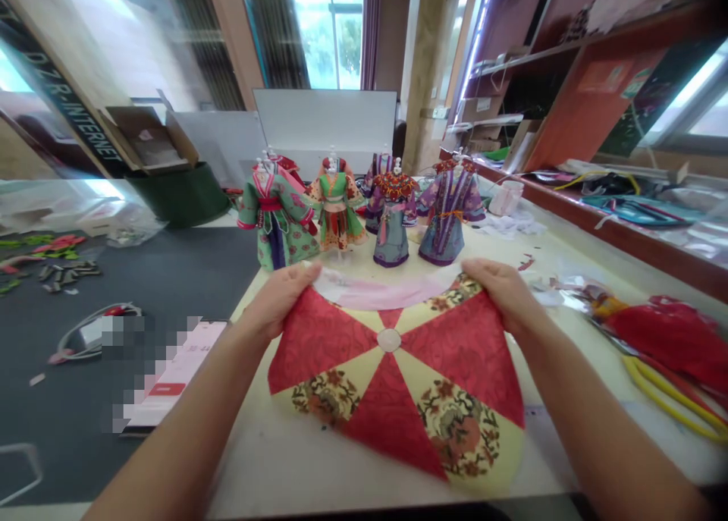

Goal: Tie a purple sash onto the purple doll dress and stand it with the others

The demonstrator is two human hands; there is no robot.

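Note:
A round patchwork cloth (390, 400) of red and pale yellow wedges, with floral patches and a small pale disc at its centre, is stretched between my hands above the white table. Its top edge dips, showing white and pinkish material behind. My left hand (287, 297) pinches the upper left edge, thumb on top. The upper right edge is gripped by my right hand (497, 290), fingers closed round it. The lower edge of the cloth hangs freely and is slightly blurred.
Several small dressed figures, one in a green robe (284, 221), stand behind the cloth. Left, a dark mat (187, 271) bears a partly pixelated flat item, a coiled cable (99, 331) and scraps. Red fabric (665, 339) and yellow handles lie right. A green bin (176, 195) stands farther back.

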